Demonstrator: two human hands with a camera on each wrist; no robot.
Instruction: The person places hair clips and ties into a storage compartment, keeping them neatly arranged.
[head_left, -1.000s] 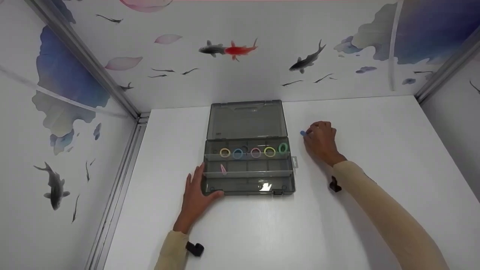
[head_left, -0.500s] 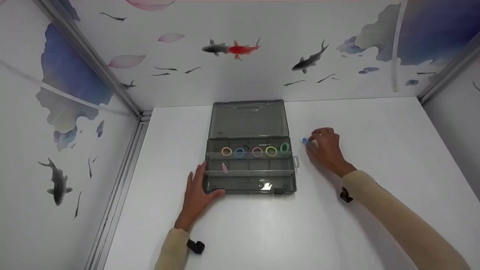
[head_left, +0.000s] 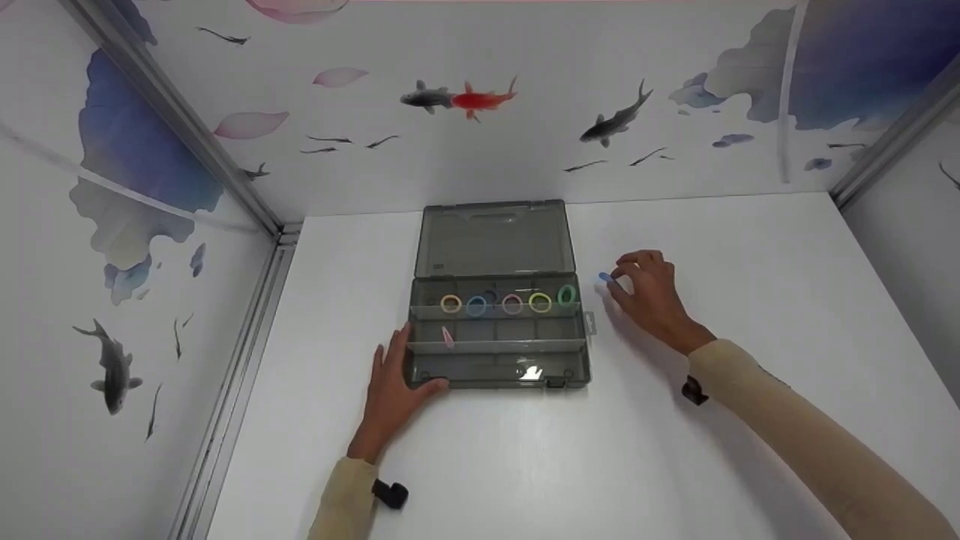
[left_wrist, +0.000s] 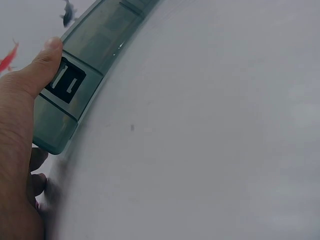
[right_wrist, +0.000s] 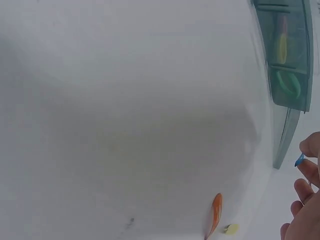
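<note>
Crosswise: blue piece (head_left: 604, 277), tip leftward | right fingers (head_left: 640, 259) pinching it | left fingers (head_left: 395, 352) touching case (head_left: 480, 367)

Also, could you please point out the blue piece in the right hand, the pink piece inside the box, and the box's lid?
Blue piece (head_left: 604, 277): head view, its exposed end.
Pink piece (head_left: 448, 337): head view, middle of its body.
Lid (head_left: 495, 241): head view, middle of its panel.

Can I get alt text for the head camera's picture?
A person's right hand pinches a small blue object beside an open, see-through grey box on a white table, while the left hand touches the box's near left corner. Five coloured rings line its back row; a pink clip sits in the middle row.
</note>
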